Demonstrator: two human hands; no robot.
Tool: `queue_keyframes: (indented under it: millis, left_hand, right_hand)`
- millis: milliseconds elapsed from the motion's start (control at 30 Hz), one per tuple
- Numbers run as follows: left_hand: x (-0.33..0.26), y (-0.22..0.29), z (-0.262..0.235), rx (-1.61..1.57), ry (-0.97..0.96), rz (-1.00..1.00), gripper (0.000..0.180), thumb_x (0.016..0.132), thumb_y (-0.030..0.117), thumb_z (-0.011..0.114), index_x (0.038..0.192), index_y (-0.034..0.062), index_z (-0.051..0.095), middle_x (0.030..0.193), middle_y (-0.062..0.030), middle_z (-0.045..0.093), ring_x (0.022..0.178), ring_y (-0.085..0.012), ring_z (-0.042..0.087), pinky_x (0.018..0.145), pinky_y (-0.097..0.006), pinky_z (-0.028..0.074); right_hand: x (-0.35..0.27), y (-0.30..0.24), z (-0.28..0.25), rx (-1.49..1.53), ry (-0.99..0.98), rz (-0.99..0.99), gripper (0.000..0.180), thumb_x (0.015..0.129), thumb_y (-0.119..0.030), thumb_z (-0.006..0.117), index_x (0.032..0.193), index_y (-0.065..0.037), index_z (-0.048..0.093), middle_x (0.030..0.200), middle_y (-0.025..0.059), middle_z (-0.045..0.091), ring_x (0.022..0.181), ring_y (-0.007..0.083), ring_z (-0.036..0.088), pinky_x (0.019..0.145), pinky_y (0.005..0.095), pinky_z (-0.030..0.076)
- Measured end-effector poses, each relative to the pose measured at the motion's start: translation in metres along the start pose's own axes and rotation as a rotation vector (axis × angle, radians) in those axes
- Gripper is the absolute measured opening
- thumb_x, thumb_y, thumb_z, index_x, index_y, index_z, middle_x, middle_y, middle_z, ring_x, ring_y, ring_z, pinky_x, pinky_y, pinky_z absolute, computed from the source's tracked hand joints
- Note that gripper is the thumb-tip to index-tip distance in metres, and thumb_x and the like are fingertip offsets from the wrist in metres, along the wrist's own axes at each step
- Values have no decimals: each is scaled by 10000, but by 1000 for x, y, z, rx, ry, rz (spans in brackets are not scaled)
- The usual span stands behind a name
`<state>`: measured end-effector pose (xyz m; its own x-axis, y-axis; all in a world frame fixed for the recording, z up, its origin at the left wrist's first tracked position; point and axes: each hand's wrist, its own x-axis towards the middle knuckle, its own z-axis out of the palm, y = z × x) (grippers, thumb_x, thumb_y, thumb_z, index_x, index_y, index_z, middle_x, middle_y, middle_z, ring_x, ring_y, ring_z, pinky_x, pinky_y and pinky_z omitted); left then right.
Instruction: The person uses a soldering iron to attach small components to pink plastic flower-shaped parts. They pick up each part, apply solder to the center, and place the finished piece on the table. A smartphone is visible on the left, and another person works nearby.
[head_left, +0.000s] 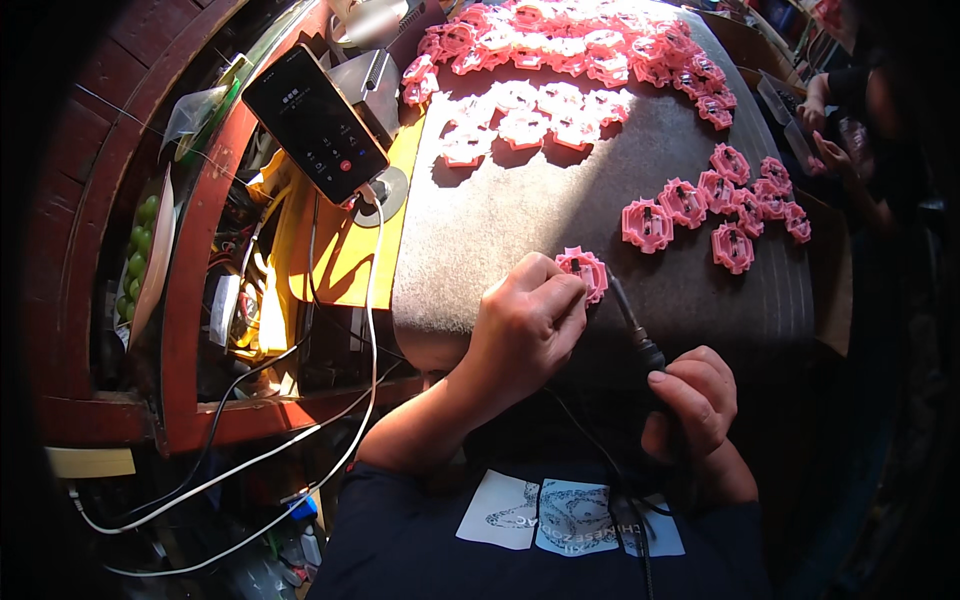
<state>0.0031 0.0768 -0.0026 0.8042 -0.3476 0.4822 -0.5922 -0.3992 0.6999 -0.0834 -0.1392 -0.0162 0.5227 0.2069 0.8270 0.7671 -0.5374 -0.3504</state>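
Pink housing (590, 268) pinched in your left hand (528, 315), soldering iron (630, 318) gripped in your right hand (697, 398); likely soldering step, next move needs steady contact.

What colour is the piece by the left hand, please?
The piece is mostly pink, clearest in the head view.

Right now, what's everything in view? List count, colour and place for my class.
Worktop: one, grey, centre.
Loose pink pieces: many, pink, mostly far side.
Held pink piece: one, pink, near side.
Soldering iron: one, dark handle, right of that piece.
Phone: one, black, upper left.
White cabling: count unclear, white, left.
Yellow sheet: one, yellow, beside worktop.
Green round items: several, green, far left.
Wooden frame: one, red, left.
Co-worker's hands: two, bare, upper right.
Shirt: one, dark, bottom.
Left fingers: one set, bare, on held piece.
Right fingers: one set, bare, on iron's handle.
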Motion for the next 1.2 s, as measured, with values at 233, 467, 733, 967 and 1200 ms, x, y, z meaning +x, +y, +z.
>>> queue_keyframes:
  millis: [233,467,733,967,1200]
  left_hand:
    - [-1,-1,0,26,1,-2,122,859,-27,789,969,18,760,916,-114,663,752,-239,682,659,-339,545]
    - [-2,-3,0,14,4,-17,128,859,-28,788,976,20,765,914,-103,661,744,-224,684,648,-332,544]
    - [-2,0,-1,17,-2,-11,131,856,-33,787,976,12,764,919,-118,678,766,-255,697,665,-347,552]
    - [-2,1,1,9,14,-41,110,861,-43,781,962,0,766,876,-104,658,716,-210,663,643,-314,524]
    - [-2,1,0,31,0,-38,124,861,-18,779,978,16,760,880,-121,660,741,-270,681,666,-369,551]
  right_hand:
    - [6,2,3,-32,50,86,404,848,84,783,1235,-1,702,1066,170,661,777,231,647,612,320,511]
    - [19,21,12,115,51,157,352,944,69,712,1291,15,692,756,89,649,601,191,611,539,315,459]
    - [21,35,24,-7,3,79,373,824,19,771,1190,-18,708,730,83,589,558,255,562,511,369,437]
    - [46,37,7,-146,-310,165,558,868,-240,828,1365,-103,613,1335,191,671,1345,389,562,1072,519,418]
    - [52,49,4,-231,-454,170,613,820,-304,881,1340,-130,609,1271,145,685,1380,403,539,1111,536,384]
